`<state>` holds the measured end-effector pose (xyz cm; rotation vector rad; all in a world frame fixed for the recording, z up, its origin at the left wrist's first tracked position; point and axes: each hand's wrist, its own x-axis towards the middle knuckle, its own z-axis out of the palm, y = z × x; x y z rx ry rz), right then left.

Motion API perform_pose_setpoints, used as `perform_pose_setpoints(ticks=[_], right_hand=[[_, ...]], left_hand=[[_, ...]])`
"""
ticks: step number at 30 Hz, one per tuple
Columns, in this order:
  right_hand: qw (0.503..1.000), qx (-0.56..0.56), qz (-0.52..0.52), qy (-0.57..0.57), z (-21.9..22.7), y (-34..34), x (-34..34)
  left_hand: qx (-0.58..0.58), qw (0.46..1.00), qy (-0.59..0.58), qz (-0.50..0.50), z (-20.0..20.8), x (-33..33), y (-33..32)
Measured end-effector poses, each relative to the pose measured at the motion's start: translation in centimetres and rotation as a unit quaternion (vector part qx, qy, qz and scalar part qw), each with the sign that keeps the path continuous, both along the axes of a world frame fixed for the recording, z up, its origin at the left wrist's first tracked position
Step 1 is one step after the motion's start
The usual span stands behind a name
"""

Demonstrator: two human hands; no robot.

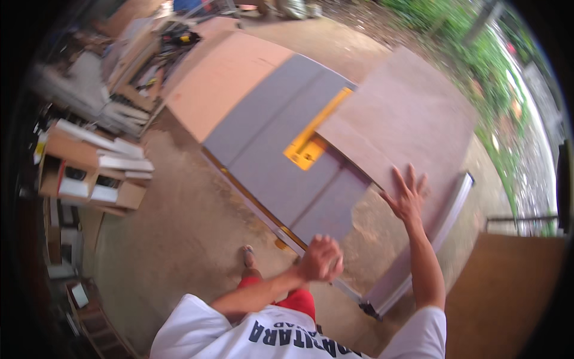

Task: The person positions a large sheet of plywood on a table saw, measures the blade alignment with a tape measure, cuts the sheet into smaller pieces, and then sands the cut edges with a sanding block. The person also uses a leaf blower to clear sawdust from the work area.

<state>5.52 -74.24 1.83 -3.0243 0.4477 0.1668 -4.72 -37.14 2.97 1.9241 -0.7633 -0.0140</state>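
Note:
Flat on a brownish plywood panel (400, 110) rests my right hand (408, 192), its fingers spread near the panel's near edge. The panel lies over the right part of a table saw (263, 128) with a grey top and covers part of its yellow insert plate (307, 154). My left hand (323, 258) is by the front edge of the saw, beside the front rail (257, 209). Its fingers are curled in and slightly blurred, with nothing visible in them. No saw blade can be made out.
A pale wooden extension (230, 75) continues the saw top to the left. On the right runs a metal side rail (439, 239). Boards and offcuts (95, 158) are piled at the left. A brown board (505, 293) stands at lower right; grass (442, 30) borders the concrete floor.

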Motion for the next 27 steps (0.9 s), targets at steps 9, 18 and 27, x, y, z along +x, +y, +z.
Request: perform_pose_setpoints(ticks=[9,18,27], right_hand=[[0.999,-0.022,0.011,-0.026,-0.3,1.6,3.3],[0.999,-0.005,-0.011,-0.044,0.7,-0.3,5.0],[0.999,0.016,-0.007,-0.037,0.5,0.9,4.7]], left_hand=[[-0.296,0.548,0.508,0.595,-26.3,16.9,23.4],[-0.525,0.616,0.462,0.363,-30.1,31.3,19.6],[-0.505,0.637,0.46,0.358,-29.5,31.7,22.1]])
